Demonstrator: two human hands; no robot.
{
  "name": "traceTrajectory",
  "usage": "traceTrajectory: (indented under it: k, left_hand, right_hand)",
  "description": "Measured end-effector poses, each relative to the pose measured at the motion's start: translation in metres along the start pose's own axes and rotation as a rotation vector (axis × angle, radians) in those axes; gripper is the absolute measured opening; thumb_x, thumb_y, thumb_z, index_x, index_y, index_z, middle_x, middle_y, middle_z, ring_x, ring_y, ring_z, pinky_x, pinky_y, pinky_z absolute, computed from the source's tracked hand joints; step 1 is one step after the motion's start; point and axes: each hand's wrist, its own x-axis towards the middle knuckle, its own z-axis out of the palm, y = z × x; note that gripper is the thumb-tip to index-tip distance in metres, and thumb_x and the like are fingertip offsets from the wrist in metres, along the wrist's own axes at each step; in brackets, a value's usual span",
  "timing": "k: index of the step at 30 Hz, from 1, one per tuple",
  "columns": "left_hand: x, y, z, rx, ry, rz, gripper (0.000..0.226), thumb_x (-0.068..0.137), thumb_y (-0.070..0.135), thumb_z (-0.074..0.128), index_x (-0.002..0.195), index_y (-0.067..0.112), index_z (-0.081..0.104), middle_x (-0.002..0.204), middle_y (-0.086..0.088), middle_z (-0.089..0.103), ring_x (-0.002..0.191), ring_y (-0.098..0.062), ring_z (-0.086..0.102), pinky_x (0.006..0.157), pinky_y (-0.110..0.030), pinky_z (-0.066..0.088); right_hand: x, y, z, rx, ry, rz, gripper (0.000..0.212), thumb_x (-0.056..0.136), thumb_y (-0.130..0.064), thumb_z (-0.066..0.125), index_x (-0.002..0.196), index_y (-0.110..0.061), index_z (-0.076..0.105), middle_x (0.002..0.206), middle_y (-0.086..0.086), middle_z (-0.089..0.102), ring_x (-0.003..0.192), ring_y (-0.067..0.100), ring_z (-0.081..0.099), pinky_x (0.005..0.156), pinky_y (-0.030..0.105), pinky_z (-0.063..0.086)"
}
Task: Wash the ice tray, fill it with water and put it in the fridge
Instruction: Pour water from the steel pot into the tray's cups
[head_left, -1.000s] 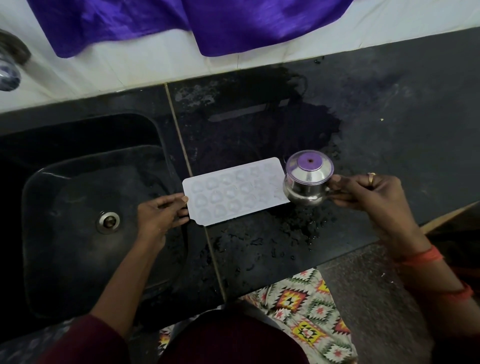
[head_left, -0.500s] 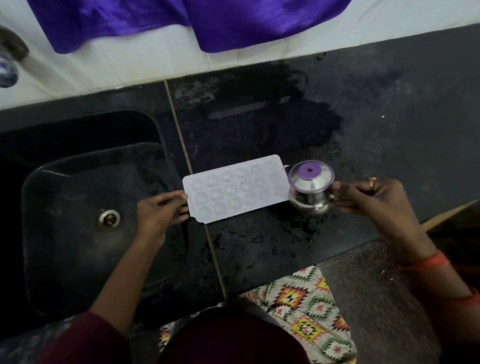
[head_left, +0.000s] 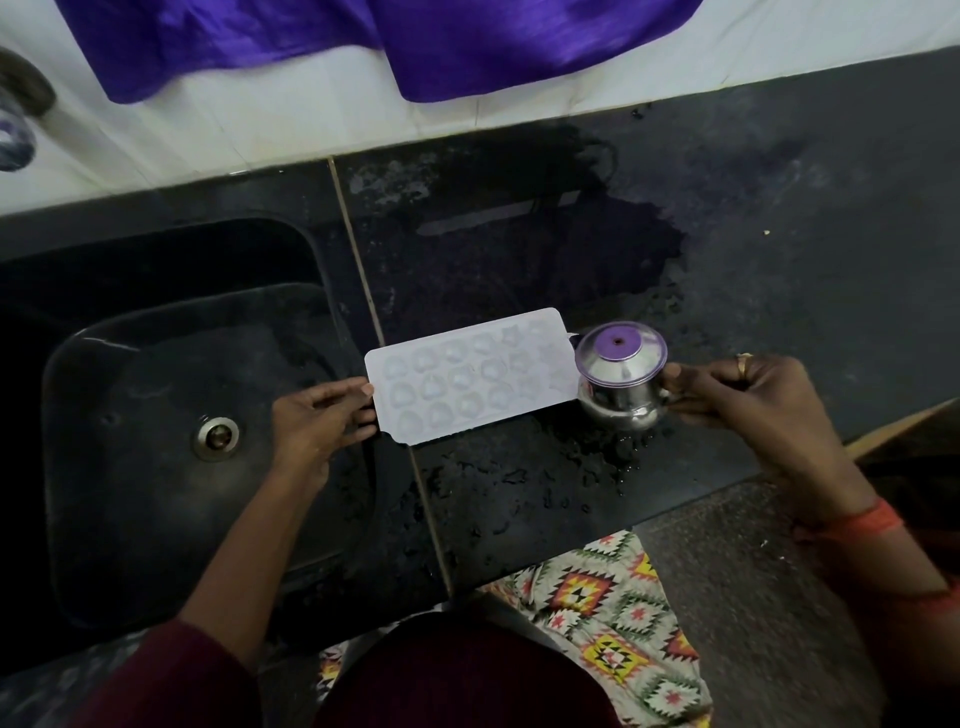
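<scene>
A white ice tray with several rounded cavities lies flat on the wet black counter, its left end over the sink's rim. My left hand holds the tray's left edge with fingers curled on it. My right hand grips a small steel pot at the tray's right end. The pot stands upright and its surface reflects purple. Whether the cavities hold water is hard to tell.
A black sink with a metal drain lies at the left. A tap shows at the top left edge. Purple cloth hangs over the white wall. Water is puddled on the counter around the pot. The counter's front edge runs lower right.
The steel pot has come down from a tilt over the tray's right end to upright beside it. My left hand stays on the tray's left edge.
</scene>
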Motion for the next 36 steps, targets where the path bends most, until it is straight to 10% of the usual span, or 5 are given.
traceTrajectory:
  k: [9, 23, 36]
  left_hand:
    - [-0.002, 0.003, 0.001, -0.01, 0.001, -0.007, 0.005, 0.087, 0.008, 0.076, 0.092, 0.011, 0.076, 0.073, -0.002, 0.076, 0.063, -0.012, 0.071, 0.055, -0.023, 0.059]
    - [-0.004, 0.001, 0.002, 0.006, -0.01, -0.019, 0.005, 0.087, 0.008, 0.076, 0.09, 0.013, 0.075, 0.077, -0.004, 0.076, 0.062, -0.01, 0.072, 0.055, -0.024, 0.06]
    - [-0.008, 0.002, 0.0, 0.01, -0.013, -0.006, 0.006, 0.088, 0.009, 0.076, 0.093, 0.011, 0.075, 0.077, -0.004, 0.075, 0.061, -0.008, 0.071, 0.056, -0.024, 0.061]
  right_hand:
    - [-0.002, 0.001, 0.0, -0.016, 0.008, -0.002, 0.05, 0.065, -0.051, 0.079, 0.089, -0.007, 0.081, 0.085, 0.011, 0.079, 0.085, 0.033, 0.076, 0.083, 0.046, 0.062]
    - [-0.019, -0.01, -0.005, 0.118, 0.03, -0.013, 0.014, 0.085, -0.018, 0.076, 0.086, -0.004, 0.077, 0.085, 0.012, 0.079, 0.077, 0.022, 0.075, 0.066, 0.02, 0.061]
    - [-0.03, -0.008, -0.008, -0.029, 0.033, 0.034, 0.037, 0.074, -0.038, 0.077, 0.092, -0.007, 0.081, 0.082, 0.01, 0.079, 0.08, 0.026, 0.077, 0.069, 0.022, 0.062]
